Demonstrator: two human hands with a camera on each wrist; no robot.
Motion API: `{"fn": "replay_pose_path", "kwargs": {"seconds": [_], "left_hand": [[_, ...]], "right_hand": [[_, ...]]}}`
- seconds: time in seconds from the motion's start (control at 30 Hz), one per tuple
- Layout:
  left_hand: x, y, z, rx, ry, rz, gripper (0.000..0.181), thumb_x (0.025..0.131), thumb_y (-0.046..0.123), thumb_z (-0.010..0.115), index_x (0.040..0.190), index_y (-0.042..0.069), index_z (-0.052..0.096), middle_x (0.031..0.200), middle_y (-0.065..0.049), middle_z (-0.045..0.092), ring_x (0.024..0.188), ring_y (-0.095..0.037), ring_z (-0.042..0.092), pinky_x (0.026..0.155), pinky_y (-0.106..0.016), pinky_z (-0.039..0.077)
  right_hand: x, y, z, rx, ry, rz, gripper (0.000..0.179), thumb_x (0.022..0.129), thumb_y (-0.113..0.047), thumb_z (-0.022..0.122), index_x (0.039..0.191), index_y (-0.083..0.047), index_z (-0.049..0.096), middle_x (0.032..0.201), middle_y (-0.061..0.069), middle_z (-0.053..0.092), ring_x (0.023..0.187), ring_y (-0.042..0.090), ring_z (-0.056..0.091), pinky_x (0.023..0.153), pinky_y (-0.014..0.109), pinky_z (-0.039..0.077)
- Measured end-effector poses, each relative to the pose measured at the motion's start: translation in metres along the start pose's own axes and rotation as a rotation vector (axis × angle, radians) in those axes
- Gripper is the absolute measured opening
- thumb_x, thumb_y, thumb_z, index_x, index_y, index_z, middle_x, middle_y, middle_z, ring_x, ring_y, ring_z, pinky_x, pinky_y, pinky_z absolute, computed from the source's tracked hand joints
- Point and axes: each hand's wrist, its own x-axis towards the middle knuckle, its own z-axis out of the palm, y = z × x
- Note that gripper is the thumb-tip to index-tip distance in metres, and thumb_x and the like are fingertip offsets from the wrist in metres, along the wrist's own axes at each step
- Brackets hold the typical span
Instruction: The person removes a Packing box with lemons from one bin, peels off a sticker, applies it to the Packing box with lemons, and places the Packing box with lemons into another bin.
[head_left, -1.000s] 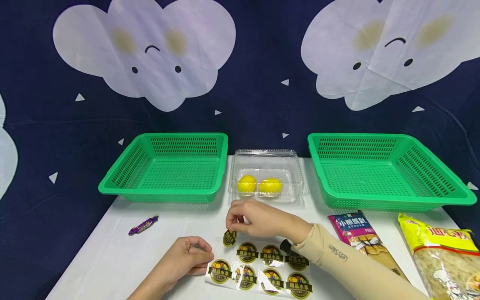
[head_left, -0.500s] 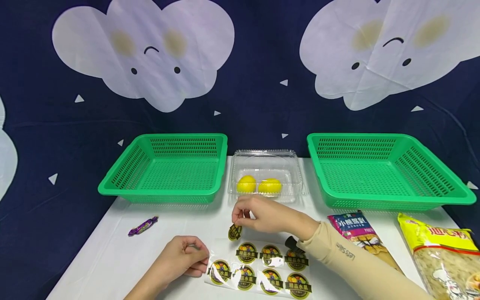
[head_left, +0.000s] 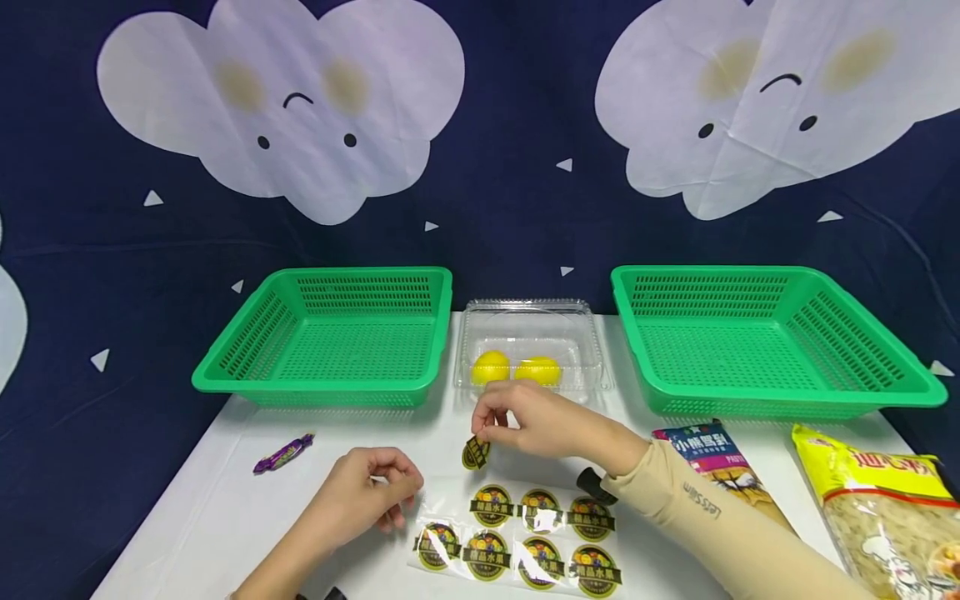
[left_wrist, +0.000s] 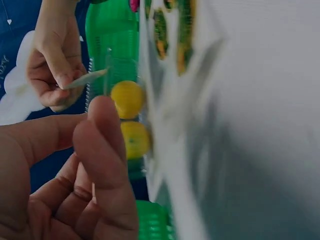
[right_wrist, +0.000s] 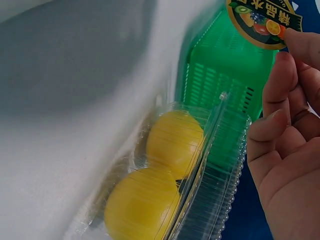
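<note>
My right hand (head_left: 536,419) pinches a round black-and-gold fruit sticker (head_left: 475,452) by its edge. Its printed face shows in the right wrist view, where the sticker (right_wrist: 261,22) stands between thumb and forefinger. Below it on the table lies the clear sticker sheet (head_left: 441,502), bearing two rows of similar stickers. My left hand (head_left: 366,490) hovers by the sheet's left edge, fingers loosely bent. In the left wrist view nothing shows between its thumb and forefinger (left_wrist: 100,160). Behind the right hand, a clear plastic clamshell box (head_left: 528,321) holds two yellow fruits (right_wrist: 175,142) that look like lemons.
Green baskets stand on both sides of the box, one left (head_left: 322,385) and one right (head_left: 787,402). A purple wrapped candy (head_left: 283,454) lies at left. On the right are a blue-and-pink packet (head_left: 697,450) and a yellow-topped clear food bag (head_left: 870,500).
The right hand has moved slightly right and back with the sticker, away from the sheet. The left hand has come off the sheet's left edge and lifted slightly.
</note>
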Motion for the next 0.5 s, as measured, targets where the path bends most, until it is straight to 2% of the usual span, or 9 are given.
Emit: {"fn": "replay_pose_path", "kwargs": {"seconds": [0.17, 0.3, 0.4, 0.5], "left_hand": [[0.007, 0.019, 0.005, 0.029, 0.063, 0.081, 0.012, 0.098, 0.019, 0.078, 0.096, 0.007, 0.077, 0.077, -0.004, 0.073, 0.055, -0.016, 0.069, 0.047, -0.031, 0.059], [0.014, 0.031, 0.012, 0.071, 0.116, 0.196, 0.009, 0.094, 0.020, 0.083, 0.093, 0.013, 0.078, 0.075, -0.001, 0.073, 0.052, -0.018, 0.068, 0.045, -0.027, 0.055], [0.019, 0.037, 0.018, 0.107, 0.131, 0.265, 0.008, 0.092, 0.018, 0.086, 0.093, 0.014, 0.079, 0.072, -0.001, 0.074, 0.050, -0.020, 0.068, 0.044, -0.025, 0.052], [0.024, 0.043, 0.023, 0.133, 0.137, 0.292, 0.008, 0.090, 0.016, 0.087, 0.093, 0.014, 0.079, 0.071, -0.001, 0.075, 0.048, -0.016, 0.067, 0.044, -0.023, 0.050]], "right_hand": [[-0.001, 0.001, -0.002, 0.005, 0.026, -0.007, 0.009, 0.099, -0.011, 0.075, 0.095, -0.019, 0.074, 0.092, -0.009, 0.066, 0.082, 0.000, 0.055, 0.076, 0.034, 0.060], [-0.002, 0.002, -0.003, -0.008, 0.043, -0.015, 0.009, 0.098, -0.010, 0.075, 0.094, -0.018, 0.074, 0.091, -0.008, 0.067, 0.081, -0.001, 0.055, 0.074, 0.032, 0.059], [-0.003, 0.003, -0.003, -0.011, 0.049, -0.019, 0.009, 0.098, -0.009, 0.074, 0.094, -0.018, 0.074, 0.091, -0.007, 0.067, 0.080, -0.001, 0.055, 0.073, 0.031, 0.059], [-0.003, 0.004, -0.002, -0.015, 0.059, -0.028, 0.009, 0.097, -0.009, 0.075, 0.095, -0.017, 0.074, 0.090, -0.007, 0.067, 0.080, -0.001, 0.055, 0.072, 0.031, 0.059]]}}
